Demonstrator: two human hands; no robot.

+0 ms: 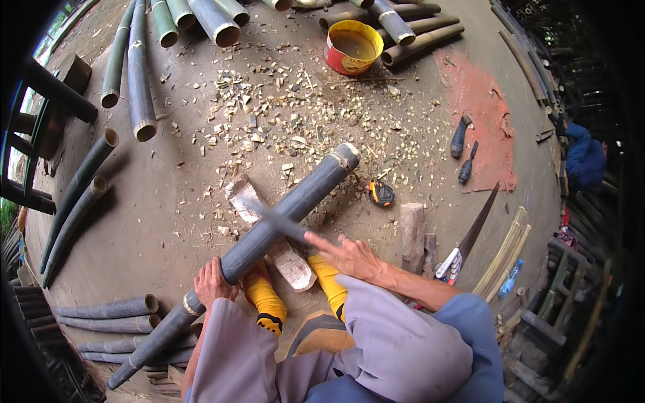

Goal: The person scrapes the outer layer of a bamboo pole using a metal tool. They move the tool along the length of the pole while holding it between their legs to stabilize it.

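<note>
A long dark bamboo pole point(310, 191) slants from the lower left up to the middle, resting across a pale, chipped wooden block point(291, 265). My left hand point(214, 281) is wrapped round the pole near a joint. In my right hand point(359, 258) is a knife point(285, 224), its forefinger stretched toward the blade. That blade is smeared by motion and crosses over the pole; whether it touches cannot be told. The knife's handle is mostly hidden by my hand. My feet in yellow socks point(264, 295) flank the block.
Wood chips point(269, 111) litter the ground ahead. A tape measure point(381, 193) lies right of the pole; farther right are a handsaw point(478, 225) and two dark tools point(459, 137) on red cloth. A yellow-red bucket point(352, 50) stands beyond. Bamboo poles point(139, 80) lie left. Another person point(584, 156) is far right.
</note>
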